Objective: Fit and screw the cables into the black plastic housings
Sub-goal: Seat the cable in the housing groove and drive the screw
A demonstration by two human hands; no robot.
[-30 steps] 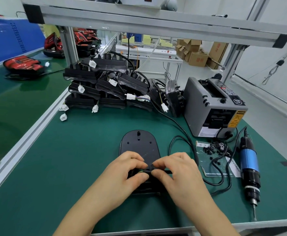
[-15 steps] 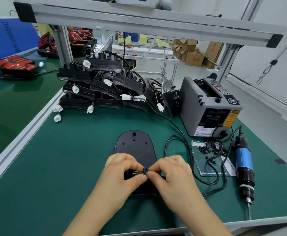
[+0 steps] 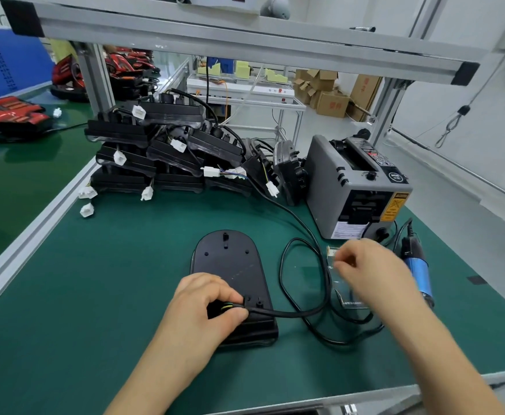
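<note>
A black plastic housing point(image 3: 230, 265) lies flat on the green mat in front of me. My left hand point(image 3: 203, 307) grips the black cable point(image 3: 302, 313) at its end, where coloured wires show, and holds it against the housing's near end. The cable loops away to the right over the mat. My right hand point(image 3: 371, 271) hovers with curled fingers over a small sheet point(image 3: 339, 295) to the right of the housing. It is blurred, and anything between its fingertips is hidden.
A blue electric screwdriver point(image 3: 419, 271) lies at the right of the mat. A grey tape dispenser point(image 3: 353, 187) stands behind it. A pile of black housings point(image 3: 167, 151) with white connectors fills the back of the bench. The bench's front edge is close below my arms.
My right hand has let go of the cable end and moved right, over the small sheet. My left hand stays on the cable at the housing.
</note>
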